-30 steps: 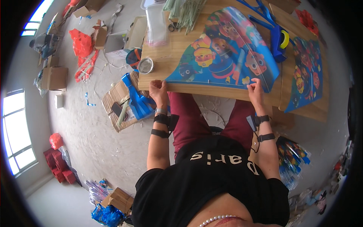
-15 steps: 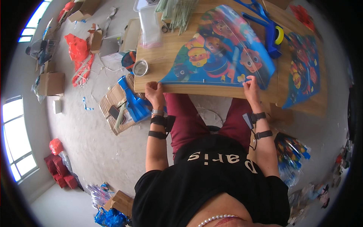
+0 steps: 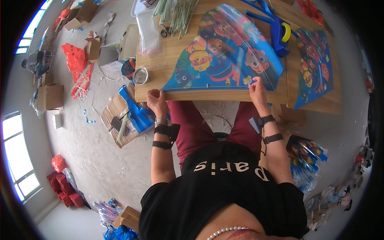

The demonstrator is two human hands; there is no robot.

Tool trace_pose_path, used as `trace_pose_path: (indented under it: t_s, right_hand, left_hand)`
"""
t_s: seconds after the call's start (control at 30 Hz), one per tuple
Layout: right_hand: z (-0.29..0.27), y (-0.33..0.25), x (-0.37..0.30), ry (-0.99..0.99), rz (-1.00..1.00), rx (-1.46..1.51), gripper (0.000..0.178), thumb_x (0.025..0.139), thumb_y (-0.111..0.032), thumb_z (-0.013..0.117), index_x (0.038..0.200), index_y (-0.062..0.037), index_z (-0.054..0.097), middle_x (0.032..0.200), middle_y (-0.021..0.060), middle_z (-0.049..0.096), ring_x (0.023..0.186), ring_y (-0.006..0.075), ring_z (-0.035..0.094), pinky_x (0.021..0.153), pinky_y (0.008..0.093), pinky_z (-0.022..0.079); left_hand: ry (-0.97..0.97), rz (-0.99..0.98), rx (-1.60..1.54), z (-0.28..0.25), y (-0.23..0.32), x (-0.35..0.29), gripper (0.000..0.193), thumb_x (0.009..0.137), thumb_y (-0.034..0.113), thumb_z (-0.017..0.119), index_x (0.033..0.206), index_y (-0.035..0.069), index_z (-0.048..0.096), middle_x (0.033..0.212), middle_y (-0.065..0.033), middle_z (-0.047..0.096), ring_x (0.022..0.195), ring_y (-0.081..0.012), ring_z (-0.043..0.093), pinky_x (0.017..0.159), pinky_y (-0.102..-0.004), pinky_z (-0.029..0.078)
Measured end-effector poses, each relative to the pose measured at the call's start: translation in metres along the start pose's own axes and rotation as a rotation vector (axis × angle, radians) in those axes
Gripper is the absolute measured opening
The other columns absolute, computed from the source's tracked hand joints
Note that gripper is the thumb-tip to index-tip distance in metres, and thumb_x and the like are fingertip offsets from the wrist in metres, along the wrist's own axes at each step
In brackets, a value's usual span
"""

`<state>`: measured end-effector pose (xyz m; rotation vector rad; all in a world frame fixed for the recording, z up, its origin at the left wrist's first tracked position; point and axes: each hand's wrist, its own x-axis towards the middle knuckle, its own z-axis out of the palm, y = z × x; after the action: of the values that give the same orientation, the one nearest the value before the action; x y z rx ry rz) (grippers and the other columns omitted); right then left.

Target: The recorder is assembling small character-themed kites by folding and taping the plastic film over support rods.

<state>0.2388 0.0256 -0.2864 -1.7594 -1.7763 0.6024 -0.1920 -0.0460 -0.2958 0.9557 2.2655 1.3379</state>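
In the head view, the printed sheet (image 3: 216, 66) lies on the near part of the bench (image 3: 208, 95), directly before the person, its near edge just inside the bench's near edge. The left hand (image 3: 156, 102) is at the sheet's near-left corner, its grip appearing pinched on that tip; the right hand (image 3: 258, 96) is over the near edge toward the right corner, and I cannot tell whether its grip is closed on anything. A thin pale strip (image 3: 188, 89) runs along the near edge, and a pale line crosses the right part, so those portions look laid; the left slanting edge shows none and seems untreated. A second printed sheet (image 3: 314, 68) lies farther right, a blue tape dispenser (image 3: 277, 38) between, and pale sticks (image 3: 182, 18) far left.
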Motion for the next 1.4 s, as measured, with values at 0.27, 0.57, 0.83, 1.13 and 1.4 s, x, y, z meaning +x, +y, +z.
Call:
trace_pose_path:
  t_s: [0.27,0.57,0.83,1.13,1.4]
  right_hand:
    - [0.005,-0.003,-0.001,0.011,-0.037,0.002,0.04,0.088,0.0,0.071,0.121,-0.0062,0.05,0.084,0.0147,0.065,0.083,0.0378,0.067,0.074,0.0482,0.052]
    - [0.007,0.002,-0.004,0.024,-0.049,-0.031,0.037,0.09,0.0,0.07,0.122,-0.0054,0.051,0.085,0.0143,0.065,0.081,0.0345,0.066,0.074,0.0448,0.052]
    - [0.007,0.003,-0.004,0.038,-0.08,-0.047,0.039,0.088,-0.001,0.071,0.122,-0.0054,0.052,0.086,0.0158,0.065,0.084,0.0379,0.067,0.076,0.0476,0.052]
    - [0.008,0.002,-0.004,0.036,-0.081,-0.058,0.038,0.088,0.0,0.07,0.121,-0.0051,0.051,0.085,0.0159,0.064,0.084,0.0382,0.066,0.075,0.0486,0.052]
    - [0.009,0.006,-0.004,0.031,-0.078,-0.069,0.038,0.088,0.0,0.07,0.121,-0.0046,0.051,0.084,0.0154,0.064,0.083,0.0381,0.066,0.076,0.0488,0.051]
  left_hand:
    - [0.023,0.043,0.02,-0.001,0.005,-0.001,0.025,0.083,0.007,0.079,0.101,-0.001,0.062,0.085,-0.0126,0.071,0.076,-0.0232,0.069,0.075,-0.0369,0.056]
    - [0.016,0.097,0.085,0.002,0.015,-0.006,0.027,0.084,0.009,0.077,0.104,0.0,0.061,0.085,-0.0147,0.071,0.077,-0.0266,0.07,0.075,-0.0383,0.055]
    - [-0.005,0.09,0.099,0.001,0.018,-0.005,0.026,0.084,0.008,0.076,0.104,0.0,0.061,0.086,-0.0152,0.071,0.079,-0.0277,0.07,0.075,-0.0393,0.055]
    - [0.063,0.096,0.113,-0.002,0.006,0.002,0.023,0.085,0.003,0.071,0.105,-0.001,0.061,0.09,-0.0172,0.068,0.08,-0.0301,0.069,0.075,-0.0418,0.054]
    - [-0.194,0.686,0.423,-0.017,0.017,-0.033,0.042,0.098,0.013,0.059,0.138,0.001,0.056,0.143,-0.0203,0.056,0.138,-0.0379,0.049,0.112,-0.0493,0.039]
